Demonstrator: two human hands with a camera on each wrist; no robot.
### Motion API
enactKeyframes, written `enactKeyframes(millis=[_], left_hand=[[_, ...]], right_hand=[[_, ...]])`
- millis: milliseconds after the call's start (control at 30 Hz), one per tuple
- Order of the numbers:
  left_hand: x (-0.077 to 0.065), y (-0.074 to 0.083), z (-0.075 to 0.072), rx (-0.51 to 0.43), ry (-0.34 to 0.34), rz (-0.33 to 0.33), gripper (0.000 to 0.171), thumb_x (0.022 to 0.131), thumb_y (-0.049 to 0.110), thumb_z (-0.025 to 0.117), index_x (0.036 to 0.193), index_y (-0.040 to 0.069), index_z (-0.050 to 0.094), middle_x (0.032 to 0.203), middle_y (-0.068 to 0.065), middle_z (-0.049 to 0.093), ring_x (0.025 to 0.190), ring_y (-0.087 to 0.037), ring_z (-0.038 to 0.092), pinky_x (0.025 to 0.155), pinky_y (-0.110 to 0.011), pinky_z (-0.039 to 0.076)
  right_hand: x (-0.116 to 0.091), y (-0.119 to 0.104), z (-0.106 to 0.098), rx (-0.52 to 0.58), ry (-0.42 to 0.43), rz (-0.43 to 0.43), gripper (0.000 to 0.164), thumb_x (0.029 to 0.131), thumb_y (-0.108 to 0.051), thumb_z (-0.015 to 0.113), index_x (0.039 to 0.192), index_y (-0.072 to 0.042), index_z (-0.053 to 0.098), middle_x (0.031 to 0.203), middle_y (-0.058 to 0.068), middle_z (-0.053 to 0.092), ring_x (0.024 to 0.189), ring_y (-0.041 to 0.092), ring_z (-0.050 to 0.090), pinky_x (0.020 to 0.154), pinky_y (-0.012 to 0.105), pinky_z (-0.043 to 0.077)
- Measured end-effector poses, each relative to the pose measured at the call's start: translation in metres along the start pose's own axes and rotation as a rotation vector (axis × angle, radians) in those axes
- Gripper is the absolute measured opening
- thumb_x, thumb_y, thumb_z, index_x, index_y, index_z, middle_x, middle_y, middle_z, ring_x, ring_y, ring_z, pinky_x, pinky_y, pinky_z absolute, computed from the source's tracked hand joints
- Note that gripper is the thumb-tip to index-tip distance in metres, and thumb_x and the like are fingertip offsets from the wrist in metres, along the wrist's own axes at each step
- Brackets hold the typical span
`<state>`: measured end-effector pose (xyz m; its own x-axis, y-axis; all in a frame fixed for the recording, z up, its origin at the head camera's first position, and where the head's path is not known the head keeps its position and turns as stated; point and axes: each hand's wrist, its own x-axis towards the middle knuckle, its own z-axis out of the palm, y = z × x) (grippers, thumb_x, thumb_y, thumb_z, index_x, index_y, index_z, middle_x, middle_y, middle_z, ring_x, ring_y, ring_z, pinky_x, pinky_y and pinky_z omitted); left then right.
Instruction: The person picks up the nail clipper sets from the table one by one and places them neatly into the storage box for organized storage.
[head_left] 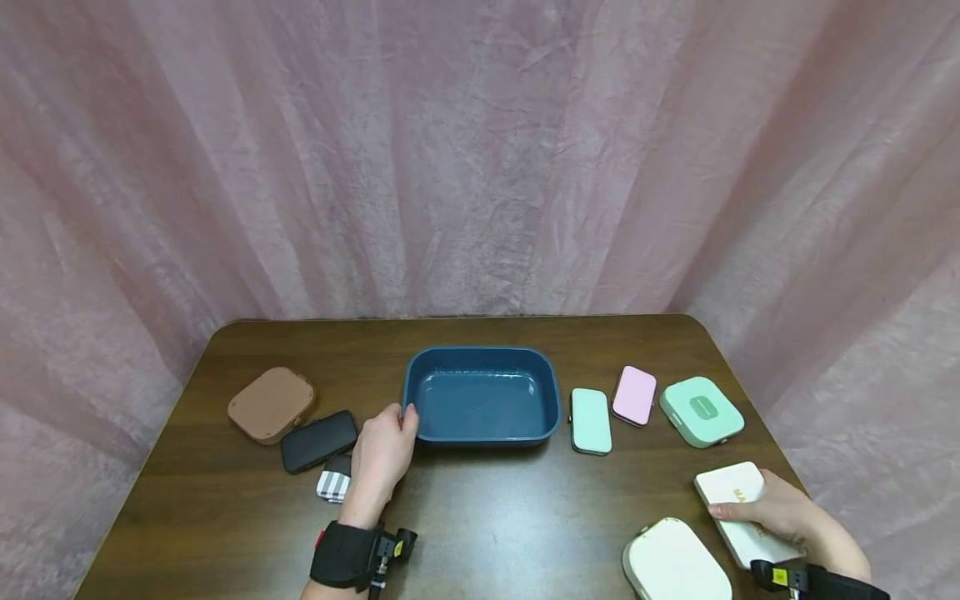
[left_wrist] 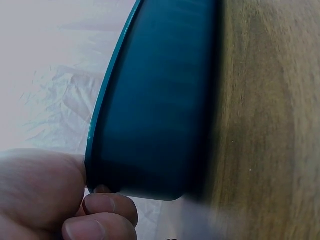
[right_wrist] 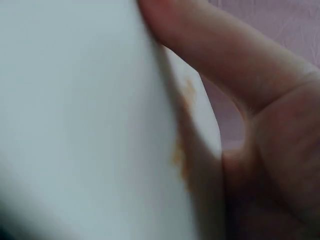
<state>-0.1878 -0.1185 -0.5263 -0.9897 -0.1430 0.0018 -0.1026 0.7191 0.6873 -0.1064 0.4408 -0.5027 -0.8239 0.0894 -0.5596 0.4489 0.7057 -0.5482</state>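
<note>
A blue rectangular baking dish (head_left: 480, 408) stands at the middle of the wooden table. At its left end my left hand (head_left: 384, 450) pinches the rim; the left wrist view shows the thumb against the rim of the dish (left_wrist: 155, 110) and fingers curled beneath. Far to the right, my right hand (head_left: 787, 510) grips a flat white rectangular box (head_left: 727, 483) with gold lettering, thumb across its top. Its white face (right_wrist: 75, 125) fills much of the right wrist view, tilted and blurred. The fingers under the box are hidden in the head view.
Left of the dish lie a brown rounded case (head_left: 272, 405), a black flat case (head_left: 319, 442) and a checked item (head_left: 333, 483) partly behind my left wrist. To the right are a mint case (head_left: 591, 421), a pink case (head_left: 634, 396), a green box (head_left: 702, 412) and a cream case (head_left: 677, 562).
</note>
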Motion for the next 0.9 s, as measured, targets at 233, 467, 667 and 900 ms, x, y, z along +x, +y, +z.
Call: enactKeyframes(millis=[233,467,667,900], left_hand=[[0.0,0.001,-0.002,0.003,-0.014,0.002,0.045,0.112,0.03,0.05,0.071,0.01,0.052,0.062,-0.004,0.045,0.051,-0.02,0.045,0.049,-0.033,0.032],[0.001,-0.001,-0.002,0.036,-0.002,0.002,0.049,0.11,0.031,0.052,0.065,0.011,0.05,0.06,-0.004,0.044,0.05,-0.021,0.045,0.05,-0.035,0.031],[0.001,-0.001,-0.003,0.028,-0.012,0.0,0.049,0.11,0.032,0.051,0.065,0.011,0.05,0.06,-0.004,0.044,0.05,-0.021,0.045,0.05,-0.034,0.03],[0.0,0.001,-0.002,0.039,0.024,0.003,0.048,0.109,0.031,0.053,0.065,0.012,0.049,0.059,-0.003,0.043,0.05,-0.021,0.043,0.049,-0.035,0.029]], right_hand=[[0.0,0.009,0.001,0.014,0.057,-0.009,0.078,0.092,-0.048,0.082,0.124,0.014,0.048,0.087,0.007,0.062,0.07,0.022,0.066,0.064,0.037,0.055],[-0.007,0.018,0.002,0.093,0.063,-0.091,0.055,0.103,-0.04,0.071,0.122,0.008,0.052,0.083,0.006,0.064,0.07,0.021,0.067,0.063,0.035,0.056],[-0.011,0.02,0.003,0.212,0.04,-0.065,0.059,0.108,-0.04,0.062,0.133,0.01,0.044,0.085,0.008,0.067,0.071,0.026,0.072,0.064,0.04,0.06],[-0.015,0.012,0.002,0.269,0.088,-0.006,0.068,0.111,-0.044,0.055,0.14,0.015,0.038,0.084,0.006,0.069,0.072,0.026,0.073,0.065,0.04,0.06]])
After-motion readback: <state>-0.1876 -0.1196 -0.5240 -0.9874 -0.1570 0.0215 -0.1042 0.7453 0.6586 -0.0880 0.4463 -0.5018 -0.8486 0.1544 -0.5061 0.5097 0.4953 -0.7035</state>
